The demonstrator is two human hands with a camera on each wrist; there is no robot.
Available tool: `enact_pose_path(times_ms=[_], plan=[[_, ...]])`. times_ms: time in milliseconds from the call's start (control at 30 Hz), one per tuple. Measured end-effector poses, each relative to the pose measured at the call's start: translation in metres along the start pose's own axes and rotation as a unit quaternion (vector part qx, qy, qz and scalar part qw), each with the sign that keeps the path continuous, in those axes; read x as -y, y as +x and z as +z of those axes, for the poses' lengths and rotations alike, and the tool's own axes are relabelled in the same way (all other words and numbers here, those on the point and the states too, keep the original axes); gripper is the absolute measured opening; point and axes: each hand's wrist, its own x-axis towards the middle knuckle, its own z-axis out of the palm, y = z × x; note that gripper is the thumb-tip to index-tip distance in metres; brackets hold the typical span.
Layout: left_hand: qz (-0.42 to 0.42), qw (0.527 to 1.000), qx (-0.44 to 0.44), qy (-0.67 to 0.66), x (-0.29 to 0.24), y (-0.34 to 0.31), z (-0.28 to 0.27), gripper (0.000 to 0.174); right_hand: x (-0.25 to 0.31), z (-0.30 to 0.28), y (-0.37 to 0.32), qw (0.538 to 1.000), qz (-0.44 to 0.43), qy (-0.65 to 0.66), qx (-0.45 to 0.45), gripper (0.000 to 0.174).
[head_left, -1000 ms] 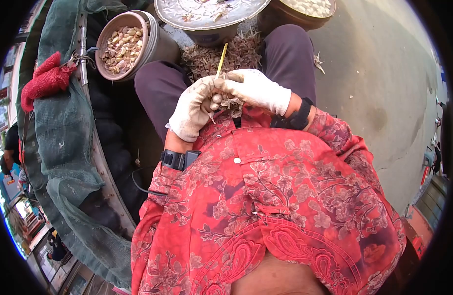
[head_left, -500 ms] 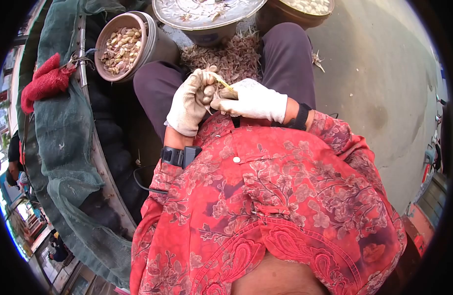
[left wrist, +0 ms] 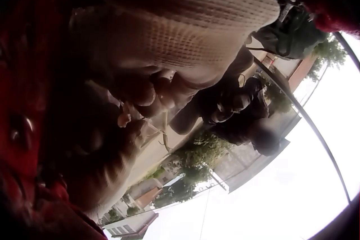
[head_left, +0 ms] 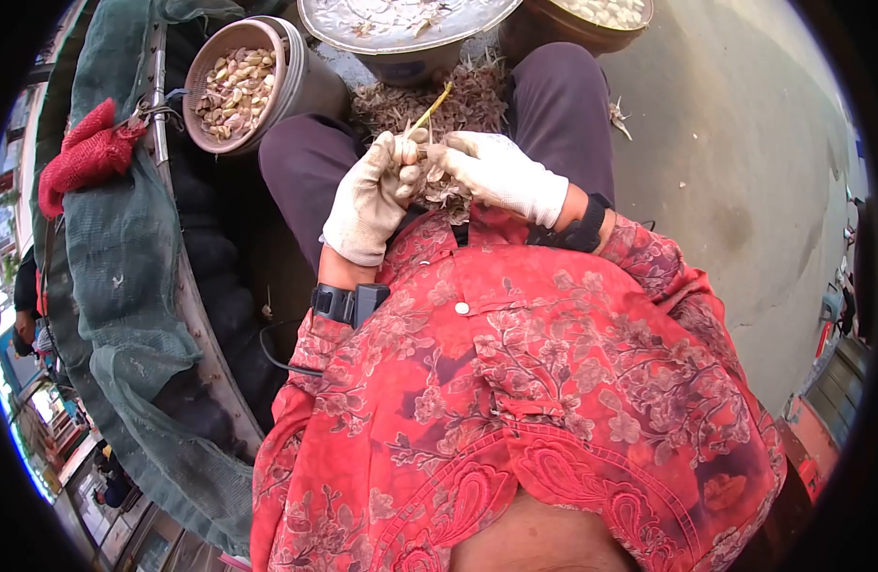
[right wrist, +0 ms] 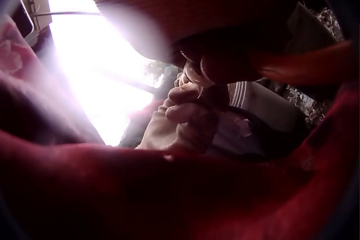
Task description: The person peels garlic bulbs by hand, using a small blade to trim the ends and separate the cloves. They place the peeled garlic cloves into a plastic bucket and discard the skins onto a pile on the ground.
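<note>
In the head view my left hand (head_left: pixel 367 205), in a soiled white glove, has its fingers curled round a piece of garlic. From its fingertips a thin yellow stalk (head_left: pixel 429 110) sticks up and away. My right hand (head_left: pixel 508 176), gloved too, meets it from the right, its thumb and fingertips pinching at the same piece. The garlic (right wrist: pixel 196 74) shows pale between both hands' fingers in the right wrist view; the gloves cover most of it. Dry papery skins (head_left: pixel 446 195) lie just below the fingers. Bent fingers (left wrist: pixel 140 91) fill much of the left wrist view.
A tilted bucket of garlic cloves (head_left: pixel 237 95) stands beyond my left knee. Ahead are a metal basin (head_left: pixel 410 43) with skins on it and a brown tub (head_left: pixel 577 33) of peeled cloves. Husks (head_left: pixel 458 95) heap between my knees. Green netting (head_left: pixel 124 286) and a red mesh bag (head_left: pixel 91 157) are at left.
The yellow stalk tipped down toward the right hand, then rose again and now slants up to the right. The right hand dropped away, then came back beside the left fingertips.
</note>
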Motion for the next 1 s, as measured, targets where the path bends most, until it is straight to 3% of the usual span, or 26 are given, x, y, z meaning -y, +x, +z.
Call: enact_pose_path(times_ms=[133,233,433,500,733,800,1000], plan=[[-0.001,1.0,-0.001,0.005,0.0,-0.002,0.001,0.049,0.004,0.0,-0.003,1.0,0.004,0.011,0.002,0.035],[0.0,1.0,-0.013,0.012,0.001,-0.001,-0.001,0.047,0.004,-0.001,-0.003,0.998,-0.028,-0.052,-0.02,0.034],[-0.005,0.999,-0.025,0.035,0.002,-0.001,0.002,0.049,0.009,-0.001,-0.006,0.999,0.037,-0.009,0.005,0.034],[-0.005,0.999,-0.032,0.037,0.003,-0.001,0.001,0.049,0.002,0.002,-0.005,1.0,-0.007,0.012,-0.014,0.039],[0.019,0.994,-0.035,0.102,0.007,-0.002,0.0,0.038,0.004,0.002,-0.007,0.998,-0.028,-0.048,-0.032,0.04],[0.024,0.992,-0.038,0.119,0.009,-0.002,0.0,0.036,0.008,0.001,-0.007,0.995,-0.018,-0.094,-0.025,0.033],[0.016,0.992,-0.006,0.127,0.008,-0.001,-0.002,0.038,0.007,0.002,-0.005,0.998,0.016,-0.051,-0.018,0.034]])
